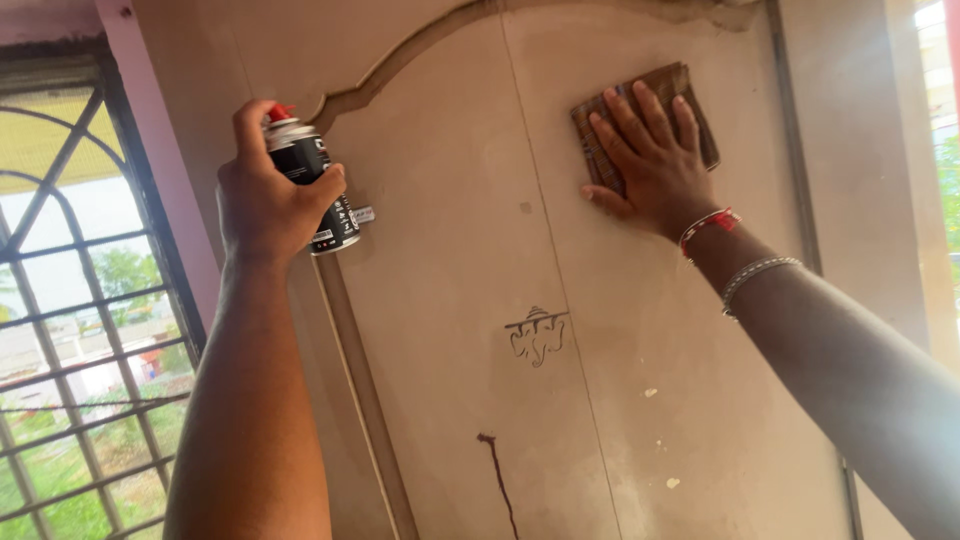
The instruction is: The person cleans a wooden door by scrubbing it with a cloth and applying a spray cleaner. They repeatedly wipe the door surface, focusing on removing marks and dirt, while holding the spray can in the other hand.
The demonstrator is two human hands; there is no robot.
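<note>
Hands on pale door: spray can left, brown cloth right

Door panel (450,300) is the landmark: pale beige wood with an arched raised moulding across its upper part. Left hand (262,195) grips a black spray can (312,185) tight, fingers wrapped round the body, index finger up on the red nozzle at the can's top. Can is held upright, slightly tilted, at the door's upper left, just below the arch moulding and in front of the door's left vertical strip; whether it touches the wood is unclear. Right hand (650,165) lies flat with fingers spread, pressing a brown folded cloth (645,125) against the door's upper right. Cloth sits between palm and wood, its edges showing above and beside the fingers. Red thread band (708,224) and silver bangle (758,273) sit on the right wrist. Small carved emblem (537,333) marks the door's middle, and a dark drip streak (497,480) runs down below it. Barred window (80,320) stands left of the door, greenery beyond.
</note>
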